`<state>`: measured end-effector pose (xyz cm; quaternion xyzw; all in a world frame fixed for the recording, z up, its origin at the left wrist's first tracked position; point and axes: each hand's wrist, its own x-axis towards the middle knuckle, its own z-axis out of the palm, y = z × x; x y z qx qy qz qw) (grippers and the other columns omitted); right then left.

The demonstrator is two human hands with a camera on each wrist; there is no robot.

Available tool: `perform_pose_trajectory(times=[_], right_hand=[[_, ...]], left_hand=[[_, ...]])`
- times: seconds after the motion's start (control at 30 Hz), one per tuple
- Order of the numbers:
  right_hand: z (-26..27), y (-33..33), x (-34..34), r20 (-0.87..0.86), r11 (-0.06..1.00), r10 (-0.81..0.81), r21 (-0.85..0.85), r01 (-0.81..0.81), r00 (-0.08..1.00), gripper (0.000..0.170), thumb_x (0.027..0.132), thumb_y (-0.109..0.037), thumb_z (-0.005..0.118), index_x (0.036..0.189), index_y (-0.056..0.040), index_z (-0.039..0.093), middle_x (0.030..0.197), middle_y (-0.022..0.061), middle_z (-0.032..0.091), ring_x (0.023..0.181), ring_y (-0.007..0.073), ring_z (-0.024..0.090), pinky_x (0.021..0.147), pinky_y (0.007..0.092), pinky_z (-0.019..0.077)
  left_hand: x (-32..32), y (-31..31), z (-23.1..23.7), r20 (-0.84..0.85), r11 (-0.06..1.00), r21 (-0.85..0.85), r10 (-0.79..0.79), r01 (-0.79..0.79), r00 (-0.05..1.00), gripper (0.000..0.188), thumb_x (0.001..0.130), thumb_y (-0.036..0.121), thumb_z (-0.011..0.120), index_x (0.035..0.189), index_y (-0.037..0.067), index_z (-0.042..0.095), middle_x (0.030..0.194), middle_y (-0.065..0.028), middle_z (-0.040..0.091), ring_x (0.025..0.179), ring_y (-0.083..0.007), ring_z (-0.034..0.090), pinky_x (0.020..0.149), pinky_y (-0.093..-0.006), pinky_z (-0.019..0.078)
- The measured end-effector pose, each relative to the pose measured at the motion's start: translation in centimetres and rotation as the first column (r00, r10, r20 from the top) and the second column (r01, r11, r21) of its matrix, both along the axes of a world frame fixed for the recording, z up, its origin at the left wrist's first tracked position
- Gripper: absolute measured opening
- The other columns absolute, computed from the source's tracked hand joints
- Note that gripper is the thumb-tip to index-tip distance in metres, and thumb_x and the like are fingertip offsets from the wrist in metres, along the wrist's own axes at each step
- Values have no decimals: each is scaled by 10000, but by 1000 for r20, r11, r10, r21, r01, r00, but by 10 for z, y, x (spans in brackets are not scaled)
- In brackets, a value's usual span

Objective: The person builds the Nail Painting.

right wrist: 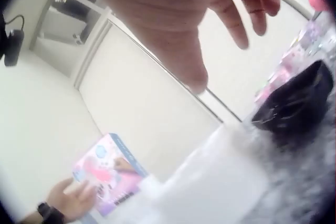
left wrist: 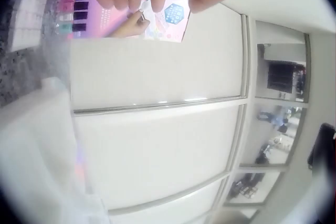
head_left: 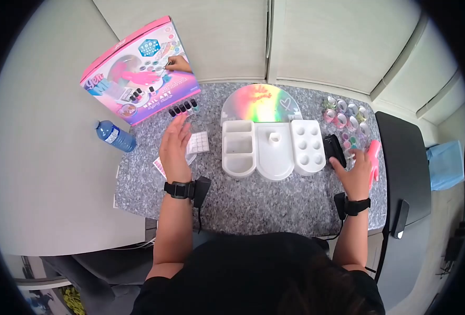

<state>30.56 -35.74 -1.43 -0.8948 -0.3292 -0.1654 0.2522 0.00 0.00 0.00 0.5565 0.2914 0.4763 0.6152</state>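
Speckled grey stone-look bench [head_left: 274, 210]: carries everything below; the clock is centred on it, 12 o'clock at the far edge.
Pink, white and purple cardboard nail-art box [head_left: 138, 73]: stands at 10 o'clock.
White plastic tray [head_left: 274, 165]: middle of the bench; three compartments on its 9 o'clock side, six round wells on its 3 o'clock side, a small raised white piece between.
Shiny rainbow half-round panel [head_left: 261, 103]: at 12 o'clock, against the tray's far side.
Left hand [head_left: 174, 149]: at 9 o'clock, fingers fairly straight and loosely spread, holding nothing, tips pointing to 12 near five small polish bottles with black caps [head_left: 189, 106].
Right hand [head_left: 357, 176]: at 3 o'clock, thumb wide of loosely bent fingers, nothing seen in them; I cannot tell whether the tips touch the small round coloured pots [head_left: 350, 140].
Bright pink plastic model hand [head_left: 373, 157]: at 3 o'clock, just beside the right hand.
Blue-tinted clear plastic water bottle [head_left: 116, 136]: at 9 o'clock, beyond the left hand.
Black object [head_left: 335, 151]: at 3 o'clock, between tray and right hand.
White gridded square [head_left: 199, 142]: between 9 and 10, beside the left hand.
Round clear plastic tubs [head_left: 341, 121]: clustered at 2 o'clock.
Coloured pots: just nearer than the tubs.
Polish bottles: lined up at 10, before the box.
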Motion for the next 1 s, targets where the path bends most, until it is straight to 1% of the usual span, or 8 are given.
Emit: perform_pose_trajectory(times=[0.2, 0.27, 0.3, 0.33, 0.37, 0.43, 0.53, 1.0], right_hand=[[42, 60, -11, -253, 751, 348, 651, -107, 903, 295, 1000, -179, 842, 1209, -48, 681, 1124, 22, 662, 1031, 128, 604, 857, 291, 496], [46, 79, -11, -316, 455, 694, 889, -55, 647, 169, 1042, -135, 795, 1080, -94, 635, 1031, -12, 636, 913, 79, 568, 782, 243, 442], [48, 93, -15, -329, 394, 713, 918, 34, 619, 326, 1060, -115, 769, 853, -164, 522, 820, -49, 570, 708, 43, 475, 652, 232, 364], [49, 99, -18, -326, 393, 711, 919, 33, 623, 326, 1060, -115, 769, 853, -164, 522, 820, -49, 570, 708, 43, 475, 652, 232, 364], [50, 103, -19, -346, 399, 700, 915, 59, 625, 413, 1059, -114, 765, 788, -182, 461, 730, -64, 512, 636, 41, 420, 603, 243, 327], [46, 118, -20, -349, 366, 678, 924, 115, 648, 581, 1060, -93, 738, 680, -210, 315, 573, -97, 339, 489, 41, 274, 485, 286, 214], [38, 115, -19, -417, 326, 775, 907, 265, 474, 562, 1059, -63, 712, 692, -207, 312, 586, -98, 318, 470, 46, 246, 468, 295, 180], [14, 100, 8, -442, 351, 680, 897, 270, 584, 484, 1061, -119, 736, 732, -201, 392, 592, -73, 390, 491, 52, 276, 476, 272, 233]], left_hand=[[15, -13, 8, 73, 994, -47, 103, -100, 992, 792, 1137, 586, 539, 1741, 114, 340, 1774, -163, 388, 1615, -309, 373, 1296, -536, 330], [20, -7, 3, 119, 994, -72, 91, -82, 989, 830, 1124, 613, 554, 1754, 135, 302, 1767, -149, 387, 1600, -295, 370, 1280, -538, 340], [22, -3, -1, 190, 986, -145, 111, -84, 975, 631, 1132, 597, 557, 1552, 132, 477, 1519, -114, 535, 1359, -229, 496, 1120, -451, 431], [23, 0, -4, 259, 973, -219, 136, -79, 956, 506, 1140, 581, 561, 1350, 130, 652, 1272, -79, 682, 1119, -164, 621, 961, -365, 523], [20, 5, -9, 262, 973, -218, 132, -74, 956, 506, 1140, 581, 561, 1350, 130, 652, 1272, -79, 682, 1119, -164, 621, 961, -365, 523], [10, 12, -10, 361, 971, -192, -68, 145, 930, 493, 1162, 489, 576, 778, 194, 483, 723, 39, 430, 619, -87, 358, 565, -275, 332], [27, 2, -3, 374, 952, -306, 102, 19, 922, 636, 1172, 386, 585, 688, 221, 206, 620, 69, 159, 521, -86, 124, 483, -313, 127], [27, -5, -21, 326, 952, -297, 31, 71, 945, 621, 1178, 379, 570, 673, 201, 255, 609, 61, 227, 520, -88, 187, 494, -314, 179]])
